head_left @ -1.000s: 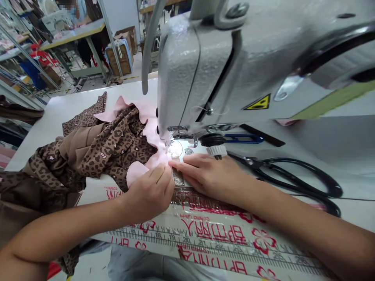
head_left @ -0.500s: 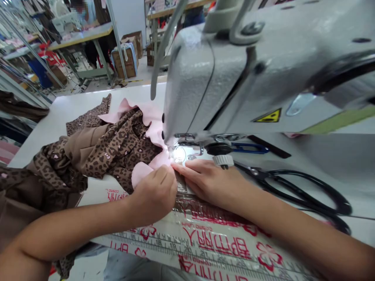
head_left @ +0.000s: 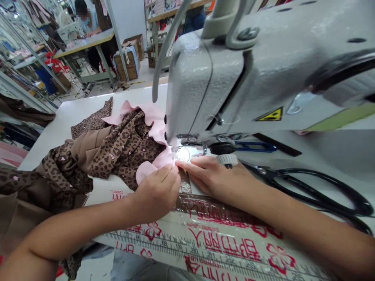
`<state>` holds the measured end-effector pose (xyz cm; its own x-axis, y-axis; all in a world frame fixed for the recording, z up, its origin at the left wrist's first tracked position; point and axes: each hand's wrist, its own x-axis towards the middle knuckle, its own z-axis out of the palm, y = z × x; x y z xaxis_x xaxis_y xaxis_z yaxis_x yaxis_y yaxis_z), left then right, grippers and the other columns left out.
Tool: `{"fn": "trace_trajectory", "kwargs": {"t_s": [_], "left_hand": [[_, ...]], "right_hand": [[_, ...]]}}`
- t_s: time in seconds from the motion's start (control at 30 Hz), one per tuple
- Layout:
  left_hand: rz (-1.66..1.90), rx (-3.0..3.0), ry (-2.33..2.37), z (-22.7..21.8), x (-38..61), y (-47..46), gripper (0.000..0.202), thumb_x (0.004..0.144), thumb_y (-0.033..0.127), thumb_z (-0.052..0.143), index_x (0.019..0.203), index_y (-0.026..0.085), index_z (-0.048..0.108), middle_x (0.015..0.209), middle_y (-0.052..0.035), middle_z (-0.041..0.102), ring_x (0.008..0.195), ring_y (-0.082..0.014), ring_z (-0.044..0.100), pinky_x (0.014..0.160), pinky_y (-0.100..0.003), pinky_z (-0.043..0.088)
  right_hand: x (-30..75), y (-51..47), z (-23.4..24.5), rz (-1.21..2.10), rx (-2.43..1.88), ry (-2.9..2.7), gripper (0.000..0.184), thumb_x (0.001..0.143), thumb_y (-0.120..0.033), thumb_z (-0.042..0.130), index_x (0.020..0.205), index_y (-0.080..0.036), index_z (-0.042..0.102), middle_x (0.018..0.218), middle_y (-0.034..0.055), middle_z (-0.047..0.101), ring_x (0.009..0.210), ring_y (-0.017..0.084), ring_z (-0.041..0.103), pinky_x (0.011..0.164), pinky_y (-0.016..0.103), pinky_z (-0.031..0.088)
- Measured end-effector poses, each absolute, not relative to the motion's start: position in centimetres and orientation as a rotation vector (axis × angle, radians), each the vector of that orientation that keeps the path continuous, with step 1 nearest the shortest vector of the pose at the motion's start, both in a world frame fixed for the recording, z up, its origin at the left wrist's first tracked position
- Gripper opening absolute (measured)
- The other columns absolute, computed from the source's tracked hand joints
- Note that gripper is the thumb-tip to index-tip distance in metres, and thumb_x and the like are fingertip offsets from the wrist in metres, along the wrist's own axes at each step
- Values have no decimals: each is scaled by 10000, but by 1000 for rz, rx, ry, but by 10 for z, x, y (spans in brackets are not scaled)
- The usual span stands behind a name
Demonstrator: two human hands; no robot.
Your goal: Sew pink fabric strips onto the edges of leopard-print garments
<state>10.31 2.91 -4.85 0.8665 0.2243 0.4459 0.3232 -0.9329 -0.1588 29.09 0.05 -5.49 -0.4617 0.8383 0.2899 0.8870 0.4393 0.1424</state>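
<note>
Under the needle area of a grey sewing machine lies the pink ruffle of a brown leopard-print garment. My left hand has its fingers closed on the ruffle's near edge, just in front of the presser foot. Flat on the machine bed, my right hand stretches its fingers leftward. Its index fingertip touches the ruffle's edge beside my left fingers. The bulk of the garment is bunched to the left of the needle. My left hand hides part of the ruffle.
Black-handled scissors lie right of my right hand, by a blue thread snipper and a dark strip. A printed measuring tape runs along the table's front edge. A co-worker sits at another machine behind.
The view has shifted slightly, moving the scene a little rightward. A small metal lever and a thread loop now show in the machine's slot. Both hands keep their places at the ruffle.
</note>
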Motion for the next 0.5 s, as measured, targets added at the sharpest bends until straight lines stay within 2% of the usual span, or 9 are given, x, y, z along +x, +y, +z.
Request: {"fn": "trace_trajectory", "kwargs": {"t_s": [0.13,0.3,0.37,0.5], "left_hand": [[-658,-2829,-440,-51,104,32,295,850,50,322,990,-39,566,973,-189,626,965,-246,586,836,-349,530],[-645,-2826,-397,-52,105,39,286,847,53,340,1021,-46,545,1053,-203,601,1030,-243,555,915,-365,495],[-651,-2860,-382,-50,104,43,266,853,63,356,1006,-32,552,1038,-190,604,1019,-235,554,921,-362,488],[-624,-2886,-412,-42,102,48,243,866,102,412,1032,-18,543,1019,-178,600,1019,-228,540,913,-353,480]], "right_hand": [[290,0,-50,-468,-1555,-2503,288,850,-243,416,1061,-254,612,640,32,632,458,165,506,465,291,115],[290,-2,-49,-454,-1418,-2411,357,898,-207,285,822,-186,634,552,28,594,489,156,517,482,286,163],[287,-3,-49,-356,-1364,-2402,330,889,-206,298,769,-174,604,603,23,612,506,138,512,479,279,177],[280,-3,-48,-70,-1316,-2509,188,804,-179,374,790,-161,561,672,23,603,554,130,495,485,273,172]]}}
